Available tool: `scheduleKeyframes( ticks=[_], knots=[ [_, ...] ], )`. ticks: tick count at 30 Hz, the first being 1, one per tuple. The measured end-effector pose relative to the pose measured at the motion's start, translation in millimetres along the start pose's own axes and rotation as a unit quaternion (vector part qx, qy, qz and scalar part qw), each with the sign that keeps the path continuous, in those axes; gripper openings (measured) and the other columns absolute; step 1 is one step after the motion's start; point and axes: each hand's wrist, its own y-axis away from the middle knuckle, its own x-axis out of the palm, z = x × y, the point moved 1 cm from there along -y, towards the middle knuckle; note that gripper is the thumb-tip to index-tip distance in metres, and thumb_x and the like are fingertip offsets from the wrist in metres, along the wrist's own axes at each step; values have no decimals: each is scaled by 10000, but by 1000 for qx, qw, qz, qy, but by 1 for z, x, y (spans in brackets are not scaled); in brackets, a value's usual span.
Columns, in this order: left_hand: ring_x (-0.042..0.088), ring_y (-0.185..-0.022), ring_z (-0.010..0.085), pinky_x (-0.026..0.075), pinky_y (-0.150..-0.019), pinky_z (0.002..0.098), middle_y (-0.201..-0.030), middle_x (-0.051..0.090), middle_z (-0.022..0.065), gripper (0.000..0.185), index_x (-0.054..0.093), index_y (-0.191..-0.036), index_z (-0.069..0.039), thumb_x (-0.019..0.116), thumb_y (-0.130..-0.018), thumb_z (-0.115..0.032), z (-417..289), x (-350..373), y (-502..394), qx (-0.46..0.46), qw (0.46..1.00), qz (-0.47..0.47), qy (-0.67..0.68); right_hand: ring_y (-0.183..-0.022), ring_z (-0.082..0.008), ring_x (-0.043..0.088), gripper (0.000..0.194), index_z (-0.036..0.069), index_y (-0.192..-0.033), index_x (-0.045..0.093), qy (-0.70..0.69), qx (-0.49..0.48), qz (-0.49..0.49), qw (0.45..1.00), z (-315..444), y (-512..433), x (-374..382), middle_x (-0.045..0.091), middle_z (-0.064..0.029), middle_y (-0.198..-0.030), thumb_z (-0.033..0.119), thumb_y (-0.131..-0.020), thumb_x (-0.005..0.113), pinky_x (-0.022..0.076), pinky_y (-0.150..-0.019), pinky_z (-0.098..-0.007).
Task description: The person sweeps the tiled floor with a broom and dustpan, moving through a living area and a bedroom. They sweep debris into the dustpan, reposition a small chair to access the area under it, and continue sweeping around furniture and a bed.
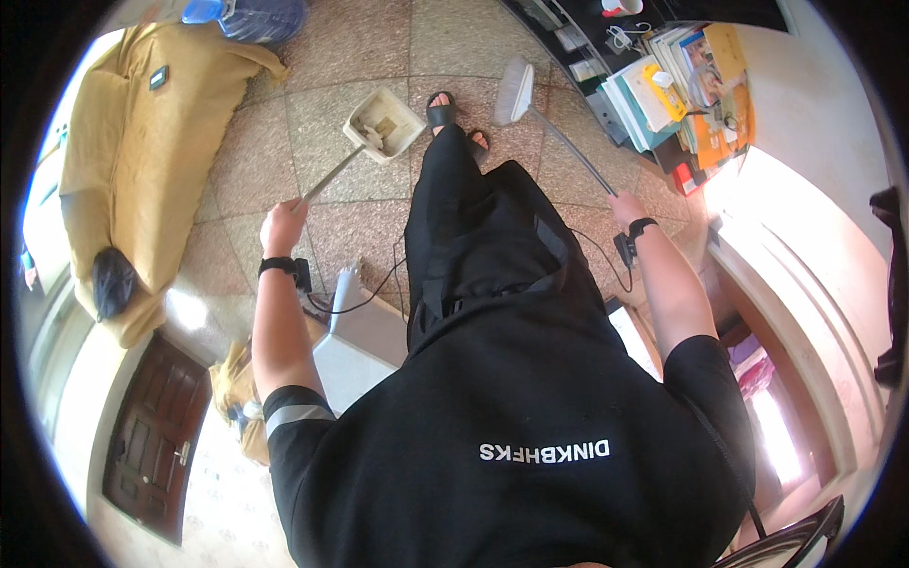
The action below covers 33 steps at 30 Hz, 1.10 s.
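Note:
My left hand (283, 227) is closed around the long handle of a dustpan (403, 142). The pale plastic pan is at the far end of that handle, over the floor left of my feet. Bits of whitish and brownish debris (384, 128) lie inside it. In my right hand (628, 210) is the thin grey handle of a broom (574, 151). Its pale bristle head (513, 92) is out to the right of my feet, apart from the dustpan. Whether the bristles touch the floor cannot be told.
A cloth-covered sofa (153, 156) is at the left, with a blue water jug (263, 18) beyond it. Papers and books (660, 99) crowd a dark cabinet (568, 46) at the right. My sandalled feet (442, 113) stand on the tiled floor (355, 50). Cables hang from my wrist straps.

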Motion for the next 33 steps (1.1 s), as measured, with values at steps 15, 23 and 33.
scheduleKeyframes(
  ticks=[15,23,33],
  knots=[
    [635,-939,393,504,-819,451,-963,674,196,386,704,-1064,-182,538,-855,-460,-5,-4,-2,7,1000,6,4,-1020,-447,597,490,-57,-1070,623,-123,63,25,990,21,2,46,625,-298,-1065,402,-962,488,478,-837,-479],
    [632,-964,384,501,-836,440,-996,672,191,386,692,-1101,-180,537,-865,-445,-1,-6,-4,3,1000,21,-1,-1025,-438,606,454,-73,-1080,613,-172,104,43,979,42,6,50,622,-311,-1072,356,-952,531,474,-861,-475],
    [638,-979,370,500,-851,432,-1007,676,189,408,685,-1133,-183,554,-863,-459,1,-13,-10,-22,999,48,1,-735,-318,630,448,-72,-984,590,-240,143,110,954,45,39,41,632,-201,-800,370,-959,529,468,-640,-460]
  ],
)
